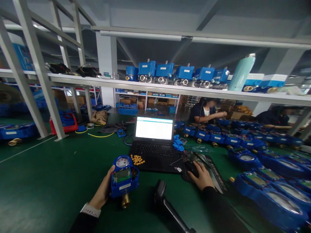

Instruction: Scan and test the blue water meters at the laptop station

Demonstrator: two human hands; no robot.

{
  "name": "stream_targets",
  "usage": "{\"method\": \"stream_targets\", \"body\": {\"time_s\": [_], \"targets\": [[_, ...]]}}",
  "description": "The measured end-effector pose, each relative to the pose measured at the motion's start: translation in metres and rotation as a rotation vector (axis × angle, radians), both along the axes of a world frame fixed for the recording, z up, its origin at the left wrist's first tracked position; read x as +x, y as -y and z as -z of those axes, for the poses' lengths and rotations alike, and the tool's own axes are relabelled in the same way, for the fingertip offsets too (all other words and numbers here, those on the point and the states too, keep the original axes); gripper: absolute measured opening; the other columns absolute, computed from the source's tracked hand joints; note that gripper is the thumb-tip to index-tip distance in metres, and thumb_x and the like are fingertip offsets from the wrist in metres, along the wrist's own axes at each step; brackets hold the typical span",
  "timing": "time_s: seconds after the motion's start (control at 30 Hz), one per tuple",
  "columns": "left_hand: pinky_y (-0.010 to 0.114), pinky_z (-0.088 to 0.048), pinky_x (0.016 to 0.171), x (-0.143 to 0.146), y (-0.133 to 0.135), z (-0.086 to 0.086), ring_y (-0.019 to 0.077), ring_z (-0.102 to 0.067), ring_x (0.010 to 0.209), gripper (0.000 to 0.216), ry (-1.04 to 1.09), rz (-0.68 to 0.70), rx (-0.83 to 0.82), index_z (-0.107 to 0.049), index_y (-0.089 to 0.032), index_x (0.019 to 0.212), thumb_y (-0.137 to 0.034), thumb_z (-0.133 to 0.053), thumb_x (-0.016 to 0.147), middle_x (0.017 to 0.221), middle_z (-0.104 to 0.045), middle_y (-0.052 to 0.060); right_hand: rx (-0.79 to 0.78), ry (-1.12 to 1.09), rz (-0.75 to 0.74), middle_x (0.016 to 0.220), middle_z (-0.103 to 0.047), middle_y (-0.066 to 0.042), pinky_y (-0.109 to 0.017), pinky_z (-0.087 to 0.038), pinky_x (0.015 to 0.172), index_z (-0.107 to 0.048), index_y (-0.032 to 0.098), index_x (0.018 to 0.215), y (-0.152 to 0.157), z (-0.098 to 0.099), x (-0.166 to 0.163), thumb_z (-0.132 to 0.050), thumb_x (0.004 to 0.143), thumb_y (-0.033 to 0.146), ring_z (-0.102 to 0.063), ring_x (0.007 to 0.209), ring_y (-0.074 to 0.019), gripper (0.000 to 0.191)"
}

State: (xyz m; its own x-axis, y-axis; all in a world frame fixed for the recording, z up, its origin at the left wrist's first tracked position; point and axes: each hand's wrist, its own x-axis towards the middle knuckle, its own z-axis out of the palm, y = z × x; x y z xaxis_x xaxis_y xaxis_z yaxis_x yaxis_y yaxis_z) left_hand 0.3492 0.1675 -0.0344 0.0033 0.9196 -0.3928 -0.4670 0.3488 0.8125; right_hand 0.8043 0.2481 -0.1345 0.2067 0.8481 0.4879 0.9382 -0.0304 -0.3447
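My left hand [103,191] grips the left side of a blue water meter [124,178] with a round dial, a green circuit board and a brass fitting at its bottom; it rests on the green table [48,187]. My right hand [202,176] lies over a black computer mouse [191,169] to the right of an open black laptop [154,142] with a lit screen. A black handheld scanner [162,200] lies between my two hands. Small yellow parts [137,159] sit in a pile on the laptop's left corner.
Rows of blue water meters [267,168] fill the right side of the table. A blue cloth [178,144] lies right of the laptop. A shelf [170,89] overhead holds blue valve units and a teal bottle [241,72]. Two people [206,111] work across the table.
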Motion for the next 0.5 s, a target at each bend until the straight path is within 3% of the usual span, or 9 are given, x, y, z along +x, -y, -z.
{"method": "stream_targets", "body": {"time_s": [0.17,0.37,0.5], "targets": [[0.044,-0.054,0.09,0.002,0.001,-0.003,0.0266,-0.072,0.084,0.063,-0.014,-0.045,-0.035,-0.039,-0.014,0.142,-0.047,-0.05,0.089,0.106,-0.073,0.015,0.13,0.104,-0.022,0.135,-0.053,-0.011,-0.043,-0.049,0.097,-0.055,0.023,0.132,-0.01,0.021,0.003,-0.047,0.086,0.044,-0.056,0.117,-0.0276,0.052],[0.048,-0.054,0.089,0.003,-0.002,-0.004,0.0275,-0.072,0.084,0.06,-0.026,-0.06,-0.1,-0.04,-0.017,0.141,-0.046,-0.05,0.09,0.108,-0.073,0.014,0.004,0.121,-0.055,0.133,-0.056,-0.011,-0.043,-0.049,0.099,-0.059,0.024,0.13,-0.015,0.02,0.01,-0.05,0.085,0.043,-0.059,0.114,-0.028,0.049],[0.045,-0.055,0.09,0.0,-0.004,0.004,0.0266,-0.072,0.089,0.059,-0.026,-0.071,-0.044,-0.042,-0.017,0.139,-0.043,-0.055,0.088,0.11,-0.072,0.014,0.002,0.142,-0.059,0.133,-0.056,-0.01,-0.043,-0.049,0.098,-0.059,0.026,0.13,-0.017,0.022,0.016,-0.05,0.087,0.043,-0.059,0.113,-0.0276,0.047]]}}
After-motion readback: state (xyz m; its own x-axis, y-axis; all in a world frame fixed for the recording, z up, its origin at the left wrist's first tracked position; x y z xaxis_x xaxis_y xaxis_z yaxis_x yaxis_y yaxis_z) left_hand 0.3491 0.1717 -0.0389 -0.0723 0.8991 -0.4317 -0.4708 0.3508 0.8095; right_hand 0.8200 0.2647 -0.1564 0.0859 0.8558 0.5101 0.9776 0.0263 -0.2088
